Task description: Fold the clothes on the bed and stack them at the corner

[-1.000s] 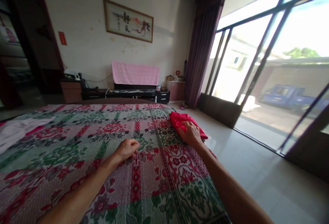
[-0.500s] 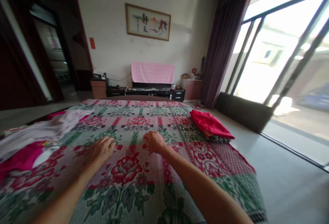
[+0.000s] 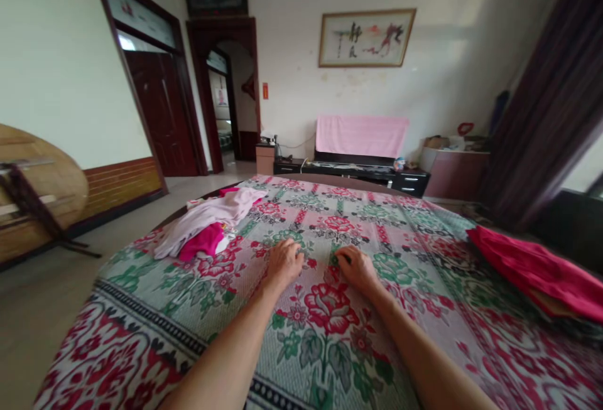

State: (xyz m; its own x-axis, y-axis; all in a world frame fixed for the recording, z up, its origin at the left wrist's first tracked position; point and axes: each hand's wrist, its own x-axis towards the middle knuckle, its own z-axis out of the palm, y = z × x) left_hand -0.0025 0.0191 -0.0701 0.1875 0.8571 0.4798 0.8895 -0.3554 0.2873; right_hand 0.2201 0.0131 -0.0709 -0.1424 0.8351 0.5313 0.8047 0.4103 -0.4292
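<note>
My left hand point(image 3: 285, 259) is over the floral cloth point(image 3: 330, 360) covering the round table, its fingers loosely bent and holding nothing I can see. To its right, my right hand point(image 3: 357, 265) hovers at or just above the same cloth, fingers half curled with the thumb apart; no object shows in it. Whether either hand touches the cloth is hard to tell. A loose heap of clothes lies to the left: a pale pink garment point(image 3: 211, 216) over a magenta one point(image 3: 203, 243). On the right edge rests a folded red garment point(image 3: 541, 272) atop other folded cloth.
Beyond the table, a pink cloth point(image 3: 362, 135) covers a screen on a low black stand point(image 3: 411, 182). A wooden round tabletop point(image 3: 38, 190) leans at the left wall. Doorways open at the back left; a purple curtain point(image 3: 541, 96) hangs at right.
The view has swung left, so the room and clothes sit further right in the picture. Both hands stay over the middle of the cloth, closer together in view.
</note>
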